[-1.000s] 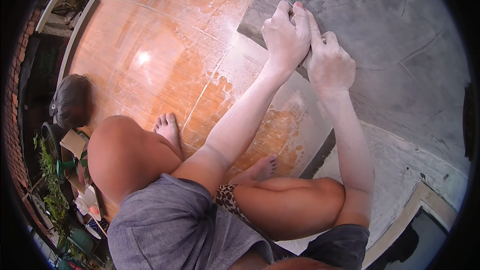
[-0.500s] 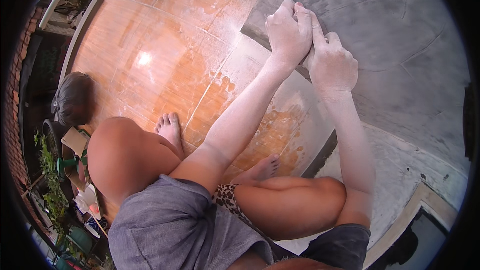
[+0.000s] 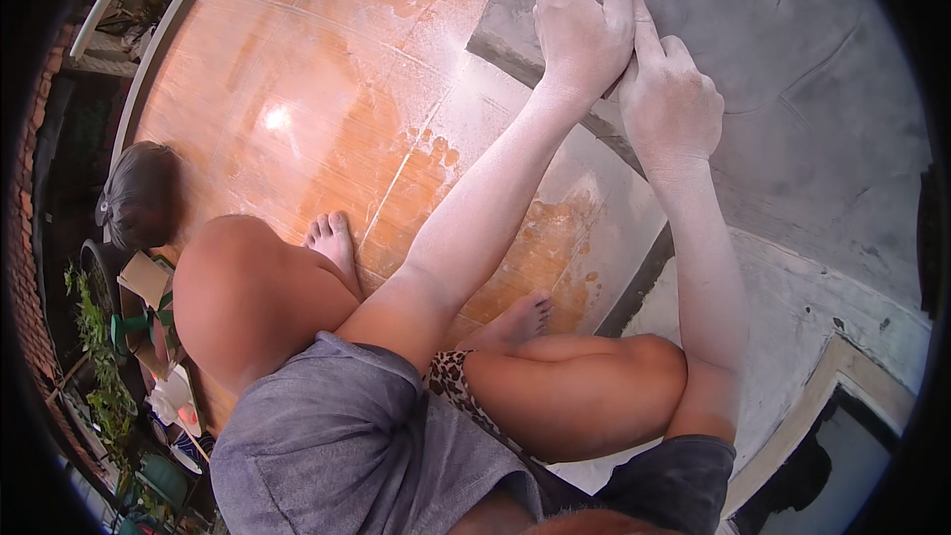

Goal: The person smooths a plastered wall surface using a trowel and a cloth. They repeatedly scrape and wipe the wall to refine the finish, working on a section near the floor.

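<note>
White dust coats my left hand [image 3: 584, 30] and my right hand [image 3: 672, 104], which are together on the grey cement surface [image 3: 773, 30] at the upper right. The left one is closed, knuckles up, on a thin tool [image 3: 610, 91] that is mostly hidden under both hands. My right hand lies beside it, index finger reaching forward along the left hand, other fingers curled against the same tool. I cannot make out the tool's shape.
Dusty orange floor tiles [image 3: 258, 59] spread below, around my bare feet [image 3: 332, 243]. At the left are a dark bundled object [image 3: 139, 193], cardboard [image 3: 147, 277], plants [image 3: 94, 317] and a railing [image 3: 149, 59]. A pale ledge with a framed dark opening [image 3: 832, 446] is at lower right.
Both hands have slid forward along the cement surface, upward and slightly right in the picture, still together. My forearms have followed them; my legs look much the same.
</note>
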### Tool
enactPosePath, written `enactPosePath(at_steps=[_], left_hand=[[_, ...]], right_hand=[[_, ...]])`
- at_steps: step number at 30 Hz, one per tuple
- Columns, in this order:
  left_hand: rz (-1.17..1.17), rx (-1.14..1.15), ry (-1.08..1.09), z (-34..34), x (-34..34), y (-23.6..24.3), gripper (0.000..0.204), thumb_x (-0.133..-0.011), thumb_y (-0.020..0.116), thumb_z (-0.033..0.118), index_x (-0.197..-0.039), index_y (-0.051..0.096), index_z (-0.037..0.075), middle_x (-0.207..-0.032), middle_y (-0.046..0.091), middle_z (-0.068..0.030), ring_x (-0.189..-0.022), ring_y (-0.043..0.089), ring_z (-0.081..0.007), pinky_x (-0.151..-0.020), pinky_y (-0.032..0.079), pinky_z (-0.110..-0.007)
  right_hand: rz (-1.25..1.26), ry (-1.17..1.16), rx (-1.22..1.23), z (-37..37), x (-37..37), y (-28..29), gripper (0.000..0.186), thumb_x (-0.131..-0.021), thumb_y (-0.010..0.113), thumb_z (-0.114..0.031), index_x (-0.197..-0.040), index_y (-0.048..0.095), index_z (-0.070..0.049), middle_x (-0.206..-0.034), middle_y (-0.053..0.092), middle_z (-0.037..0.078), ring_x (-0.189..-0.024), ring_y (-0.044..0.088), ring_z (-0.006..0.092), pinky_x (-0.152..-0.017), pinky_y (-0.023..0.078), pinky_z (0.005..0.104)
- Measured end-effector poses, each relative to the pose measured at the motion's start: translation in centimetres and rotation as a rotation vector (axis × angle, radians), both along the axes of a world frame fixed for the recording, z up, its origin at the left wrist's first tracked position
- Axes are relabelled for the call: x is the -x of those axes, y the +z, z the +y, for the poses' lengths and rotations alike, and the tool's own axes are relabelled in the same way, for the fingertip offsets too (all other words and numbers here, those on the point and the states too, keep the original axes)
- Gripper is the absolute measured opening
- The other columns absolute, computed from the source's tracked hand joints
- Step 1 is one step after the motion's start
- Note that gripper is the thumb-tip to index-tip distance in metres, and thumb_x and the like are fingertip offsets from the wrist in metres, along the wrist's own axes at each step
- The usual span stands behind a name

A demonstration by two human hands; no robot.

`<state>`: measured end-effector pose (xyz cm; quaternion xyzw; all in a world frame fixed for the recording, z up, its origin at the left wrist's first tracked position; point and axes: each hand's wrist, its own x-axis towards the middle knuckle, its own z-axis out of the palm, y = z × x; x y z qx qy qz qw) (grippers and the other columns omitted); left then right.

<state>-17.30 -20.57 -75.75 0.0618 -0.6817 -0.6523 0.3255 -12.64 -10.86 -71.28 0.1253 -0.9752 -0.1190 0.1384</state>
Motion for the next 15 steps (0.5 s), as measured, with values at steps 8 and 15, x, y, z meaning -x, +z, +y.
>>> enactPosePath(at_steps=[8, 15], left_hand=[[-0.176, 0.019, -0.002, -0.8, -0.4, -1.3, 0.033, -0.097, 0.056, 0.022, -0.076, 0.061, -0.002, -0.063, 0.066, -0.0225, -0.065, 0.069, -0.0421, -0.068, 0.052, -0.051], [-0.148, 0.033, 0.033, -0.4, -0.4, -1.1, 0.038, -0.099, 0.055, 0.022, -0.072, 0.059, -0.004, -0.06, 0.062, -0.0211, -0.058, 0.063, -0.0328, -0.06, 0.047, -0.045]], right_hand=[[-0.075, 0.06, -0.023, -0.4, 0.0, 0.0, 0.059, -0.095, 0.058, -0.012, -0.153, 0.05, -0.025, -0.088, 0.069, 0.011, -0.072, 0.076, 0.0287, -0.061, 0.063, 0.0424], [-0.012, 0.072, 0.061, -0.6, 0.4, -1.1, 0.057, -0.095, 0.061, -0.018, -0.151, 0.052, -0.028, -0.082, 0.067, 0.008, -0.07, 0.074, 0.0308, -0.061, 0.062, 0.0449]])
